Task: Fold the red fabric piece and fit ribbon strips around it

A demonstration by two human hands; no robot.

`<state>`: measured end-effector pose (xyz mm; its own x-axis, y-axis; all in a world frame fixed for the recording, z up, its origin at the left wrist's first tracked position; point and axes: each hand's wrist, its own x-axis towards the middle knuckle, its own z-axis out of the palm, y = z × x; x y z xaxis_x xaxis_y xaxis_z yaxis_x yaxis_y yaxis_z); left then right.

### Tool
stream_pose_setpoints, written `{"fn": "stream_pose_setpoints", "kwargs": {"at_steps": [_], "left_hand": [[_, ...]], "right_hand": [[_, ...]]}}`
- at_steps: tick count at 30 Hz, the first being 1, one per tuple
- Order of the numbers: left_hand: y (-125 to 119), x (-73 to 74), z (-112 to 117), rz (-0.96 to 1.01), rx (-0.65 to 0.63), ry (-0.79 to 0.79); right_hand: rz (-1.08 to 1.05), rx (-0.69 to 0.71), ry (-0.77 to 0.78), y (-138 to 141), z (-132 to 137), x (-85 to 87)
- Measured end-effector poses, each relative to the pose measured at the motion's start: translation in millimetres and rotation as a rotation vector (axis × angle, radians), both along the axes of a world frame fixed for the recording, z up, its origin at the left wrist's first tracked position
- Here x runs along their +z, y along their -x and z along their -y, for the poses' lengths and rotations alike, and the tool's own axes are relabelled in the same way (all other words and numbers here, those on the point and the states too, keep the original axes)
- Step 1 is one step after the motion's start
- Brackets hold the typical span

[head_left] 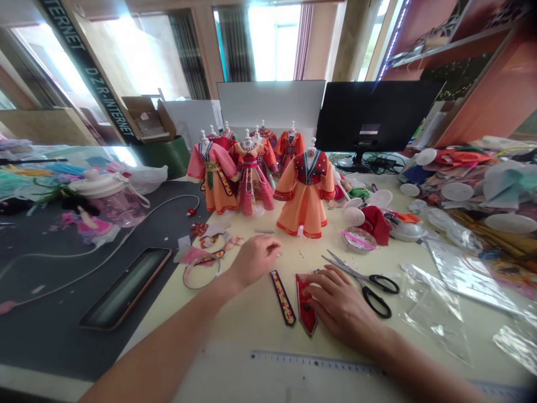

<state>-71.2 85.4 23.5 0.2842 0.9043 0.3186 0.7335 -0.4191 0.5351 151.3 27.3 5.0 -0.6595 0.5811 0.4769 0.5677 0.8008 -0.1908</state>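
We see a red cloth strip point(307, 320), a patterned cloth strip point(283, 299), scissors point(358, 274) with shiny metal blades and smooth plastic handles, a glossy clear plastic bag point(436, 319), a matt orange cloth dress point(301, 204)

The right hand point(346, 310) touches a pointed, white-edged red fabric strip point(309, 321) between black-handled metal scissors point(357, 273) and a narrow, navy-edged floral strip point(283, 299); the curled left hand point(255, 259) is near the latter.
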Motion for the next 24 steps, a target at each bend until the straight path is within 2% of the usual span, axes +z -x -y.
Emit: {"fn": "stream_pose_setpoints", "kwargs": {"at_steps": [3,6,9,15,24], "left_hand": [[13,16.0,2,-0.083,-0.048,0.138],[15,21.8,7,-0.294,-0.114,0.233],[10,17.4,9,-0.389,-0.128,0.246],[8,4.7,5,-0.401,-0.134,0.243],[6,5.7,5,-0.317,-0.192,0.247]], "right_hand": [[-0.028,0.007,-0.012,-2,-1,-0.3],[-0.041,0.007,-0.009,-3,-1,-3.5],[-0.046,0.005,0.001,-4,-2,-6.9],[-0.047,0.01,0.017,-4,-3,-8.7],[-0.119,-0.002,0.001,-5,-4,-9.6]]}}
